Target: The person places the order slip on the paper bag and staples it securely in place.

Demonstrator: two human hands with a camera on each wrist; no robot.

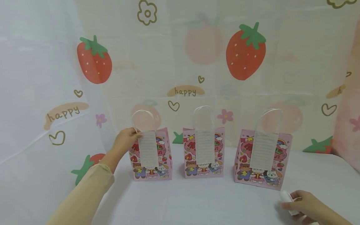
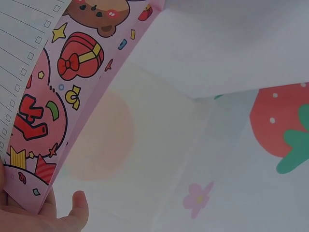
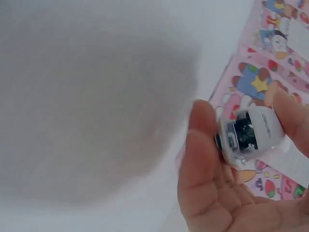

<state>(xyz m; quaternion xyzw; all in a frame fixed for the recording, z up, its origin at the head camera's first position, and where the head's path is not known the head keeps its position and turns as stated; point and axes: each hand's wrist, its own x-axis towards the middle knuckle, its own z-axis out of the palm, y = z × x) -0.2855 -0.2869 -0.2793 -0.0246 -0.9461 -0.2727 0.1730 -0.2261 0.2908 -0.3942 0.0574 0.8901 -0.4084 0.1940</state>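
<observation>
At the top left corner of the left pink paper gift bag (image 1: pixel 166 153), my left hand (image 1: pixel 127 136) grips the edge. A lined checklist sheet (image 1: pixel 148 149) lies against the bag's front, below the white handle; small boxes run down the sheet's edge in the left wrist view. At the lower right, my right hand (image 1: pixel 306 204) pinches a small white device (image 3: pixel 265 129) with a clear section and black parts inside, between thumb and fingers. It is in front of the right gift bag (image 1: pixel 242 156), which carries its own lined sheet (image 1: pixel 262 151).
Between them stands a middle gift bag (image 1: pixel 189 156), also upright with a lined sheet (image 1: pixel 204 147) at its front. All rest on a white tabletop (image 1: pixel 197 200). Behind hangs a pale curtain (image 1: pixel 157 56) printed with strawberries and hearts.
</observation>
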